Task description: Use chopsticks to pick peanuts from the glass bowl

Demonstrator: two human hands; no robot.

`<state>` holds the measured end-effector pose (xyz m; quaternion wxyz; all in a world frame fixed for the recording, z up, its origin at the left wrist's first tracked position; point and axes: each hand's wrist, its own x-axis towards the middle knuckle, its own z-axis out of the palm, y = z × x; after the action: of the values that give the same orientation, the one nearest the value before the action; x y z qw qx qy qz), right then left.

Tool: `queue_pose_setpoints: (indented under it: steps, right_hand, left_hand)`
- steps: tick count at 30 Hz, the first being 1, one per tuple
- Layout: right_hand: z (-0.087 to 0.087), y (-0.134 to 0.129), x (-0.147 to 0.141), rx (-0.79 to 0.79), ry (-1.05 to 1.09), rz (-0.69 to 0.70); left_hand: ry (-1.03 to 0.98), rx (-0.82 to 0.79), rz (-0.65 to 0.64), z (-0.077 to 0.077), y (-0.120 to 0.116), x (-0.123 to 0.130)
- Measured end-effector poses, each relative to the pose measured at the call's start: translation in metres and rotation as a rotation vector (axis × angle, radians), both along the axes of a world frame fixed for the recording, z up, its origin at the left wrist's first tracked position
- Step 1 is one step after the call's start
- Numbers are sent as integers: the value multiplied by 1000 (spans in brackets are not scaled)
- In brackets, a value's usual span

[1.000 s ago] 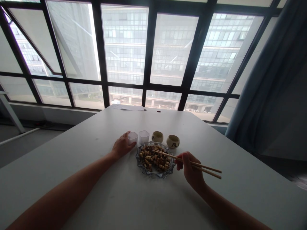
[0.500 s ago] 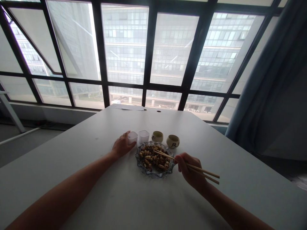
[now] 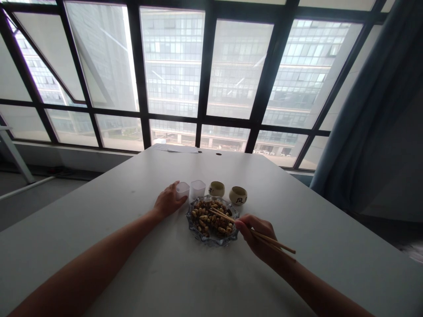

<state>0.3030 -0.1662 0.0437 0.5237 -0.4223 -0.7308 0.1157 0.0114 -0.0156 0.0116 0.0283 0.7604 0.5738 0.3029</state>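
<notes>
My left hand [image 3: 168, 201] is wrapped round the near-left side of a small translucent plastic cup [image 3: 183, 190] standing on the table. A second translucent cup [image 3: 198, 189] stands just right of it. My right hand [image 3: 256, 231] is closed on a pair of wooden chopsticks [image 3: 272, 241]. Their tips reach down among the peanuts [image 3: 208, 215], which are mixed with smaller dark pieces in a scalloped clear glass bowl [image 3: 213, 241]. Whether the tips pinch a piece is too small to tell.
Behind the bowl stand two small cream cups with dark characters, a left cup [image 3: 217, 189] and a right cup [image 3: 238, 196]. Sheets of paper [image 3: 176, 149] lie at the far end of the white table [image 3: 158, 264]. A blue curtain [image 3: 357, 110] hangs at the right.
My right hand has moved slightly left and closer to the bowl, and the chopsticks' tips have shifted a little left over the peanuts. My left hand stays at the plastic cup.
</notes>
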Motion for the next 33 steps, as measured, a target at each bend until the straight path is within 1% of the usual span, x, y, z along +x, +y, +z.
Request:
queue_pose_setpoints:
  steps: [4,6,8,10,12,13,16,18,21,24,28,31,33]
  right_hand:
    - [-4,0,1,48,-21,5]
    - [-7,2,1,-5,30,2]
    - [-7,6,1,-99,192,-22]
    - [-6,12,2,-193,420,-59]
    - [-5,18,4,-259,623,-86]
    - [-5,21,5,-287,692,-90]
    - [-8,27,10,-355,820,-90]
    - [-10,28,12,-384,845,-76]
    - [-8,27,11,-384,816,-64]
    - [-4,23,10,-328,703,-94]
    - [-3,16,10,-204,436,-116]
    - [-5,11,10,-160,179,-79]
    - [-6,9,9,-125,66,-62]
  left_hand:
    - [14,2,6,-1,0,0]
    - [15,-2,11,-1,0,0]
    - [12,0,10,0,-1,0]
    - [10,8,7,0,-1,0]
    - [12,8,8,0,-1,0]
    - [13,2,10,0,-1,0]
    - [16,-9,7,0,-1,0]
    - [15,-5,5,0,0,0]
    - [13,5,6,-1,0,0]
    - [9,5,5,-1,0,0]
    - [16,-2,7,-1,0,0]
    - [30,4,20,-1,0,0]
    - [39,2,27,-2,1,0]
